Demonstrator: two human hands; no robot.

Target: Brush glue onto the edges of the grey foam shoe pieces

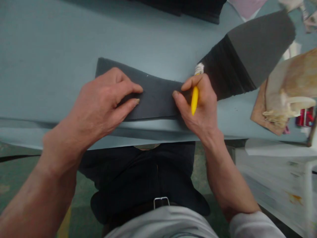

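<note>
At the near edge, left part: the left hand (99,102) lies palm down on the left half of a dark strip (156,96). Its grip is open, with the fingers stretched flat and closed round nothing, the tips pointing toward the strip's middle.
Near edge, middle: the dark strip lies flat on the blue-grey surface (49,49), its long side running along the near edge. It is slightly bowed, and bare between the two hands.
Near edge, right of middle: the right hand (200,105) has its grip closed round a yellow-handled brush (194,99), whose whitish tuft points toward the far edge. The thumb tip and forefinger touch the strip's right end.
Right part: a fanned stack of dark pieces (230,76) with a grey sheet (260,43) on top starts just behind the right hand and runs toward the far right corner.
Right edge: a brown board (260,109) carries a pale, smeared tool; a red tin (304,117) sits just beside it, partly hidden.
Far edge: a dark pile (198,8) is cut off by the frame.
Doing it well, as I judge it: press evenly with the flat left fingers so the strip cannot creep or curl. Pin the right end with the thumb alone, leaving the brush free to turn. Hold the tuft clear of the stack behind it, since the two sit very near, and work outward from the held middle so no ripple gets trapped under the palm.
</note>
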